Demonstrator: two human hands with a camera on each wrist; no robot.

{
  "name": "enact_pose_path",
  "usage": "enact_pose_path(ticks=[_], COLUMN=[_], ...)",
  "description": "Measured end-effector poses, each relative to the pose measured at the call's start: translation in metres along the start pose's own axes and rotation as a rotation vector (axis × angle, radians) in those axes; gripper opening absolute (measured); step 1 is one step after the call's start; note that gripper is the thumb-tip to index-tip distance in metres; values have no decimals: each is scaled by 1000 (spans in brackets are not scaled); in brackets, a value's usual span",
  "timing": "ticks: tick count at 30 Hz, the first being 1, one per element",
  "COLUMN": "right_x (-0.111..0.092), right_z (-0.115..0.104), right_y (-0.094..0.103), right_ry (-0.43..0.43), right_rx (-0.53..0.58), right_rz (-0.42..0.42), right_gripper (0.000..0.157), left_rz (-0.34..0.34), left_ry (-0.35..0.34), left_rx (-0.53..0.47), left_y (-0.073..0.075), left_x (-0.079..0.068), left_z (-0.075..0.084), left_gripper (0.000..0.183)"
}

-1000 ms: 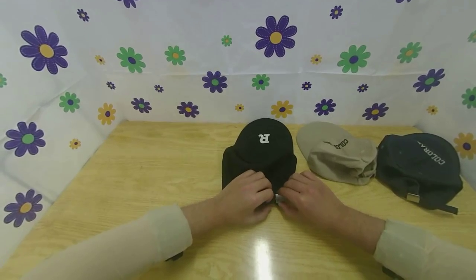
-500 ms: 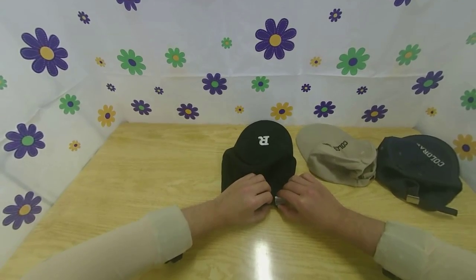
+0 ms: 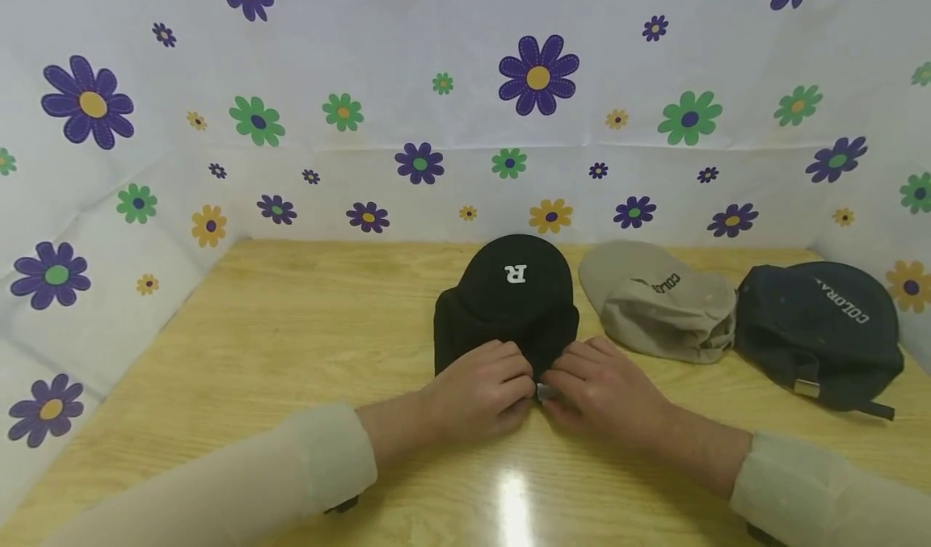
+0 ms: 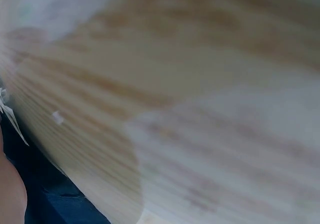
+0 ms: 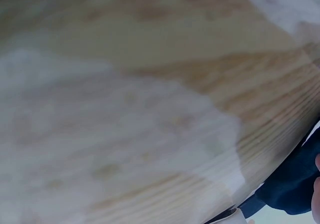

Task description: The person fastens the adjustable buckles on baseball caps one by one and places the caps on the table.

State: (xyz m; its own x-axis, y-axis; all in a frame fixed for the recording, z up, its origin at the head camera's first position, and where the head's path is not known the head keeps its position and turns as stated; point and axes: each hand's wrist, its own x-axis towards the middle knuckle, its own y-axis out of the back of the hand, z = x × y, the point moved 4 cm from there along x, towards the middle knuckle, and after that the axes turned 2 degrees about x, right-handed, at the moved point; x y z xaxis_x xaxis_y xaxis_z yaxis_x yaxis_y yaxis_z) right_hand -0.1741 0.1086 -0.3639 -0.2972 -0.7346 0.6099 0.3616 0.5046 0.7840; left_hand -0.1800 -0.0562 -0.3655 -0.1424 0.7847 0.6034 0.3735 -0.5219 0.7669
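A black cap [image 3: 518, 296] with a white letter R lies mid-table in the head view, its brim toward the back wall. At its near edge my left hand [image 3: 480, 389] pinches the cap with curled fingers; the fingertips are partly hidden. Close beside it, my right hand [image 3: 607, 389] grips the same edge from the right. Between the two hands shows a small silvery metal buckle [image 3: 544, 392], next to the right thumb and fingers. The strap itself is mostly covered by the hands. Both wrist views show mainly blurred table surface, with neither the cap nor the grip.
A beige cap [image 3: 669, 305] lies right of the black one. Farther right is a dark navy cap [image 3: 818, 329] with lettering and a metal buckle, touching or nearly touching the beige one. The wooden table [image 3: 313, 313] meets a flower-printed white cloth [image 3: 436, 14] behind and at both sides.
Both hands stay at the black cap's near edge with almost no visible movement. The view shifts slightly; the other caps lie as before.
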Motion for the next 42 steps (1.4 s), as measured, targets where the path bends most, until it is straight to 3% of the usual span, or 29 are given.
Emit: enact_pose_path(ticks=[13, 30, 42], right_x=[0, 1, 0], right_z=[-3, 0, 2], right_y=[2, 2, 2], right_ry=[30, -10, -23], right_rx=[-39, -35, -47], right_rz=[10, -5, -27], right_gripper=[18, 22, 23], left_rz=[5, -64, -51], left_ry=[-12, 45, 32], left_rx=[-31, 4, 15], left_y=[-3, -3, -3], left_x=[0, -4, -3], left_z=[1, -3, -4], left_gripper=[4, 15, 8])
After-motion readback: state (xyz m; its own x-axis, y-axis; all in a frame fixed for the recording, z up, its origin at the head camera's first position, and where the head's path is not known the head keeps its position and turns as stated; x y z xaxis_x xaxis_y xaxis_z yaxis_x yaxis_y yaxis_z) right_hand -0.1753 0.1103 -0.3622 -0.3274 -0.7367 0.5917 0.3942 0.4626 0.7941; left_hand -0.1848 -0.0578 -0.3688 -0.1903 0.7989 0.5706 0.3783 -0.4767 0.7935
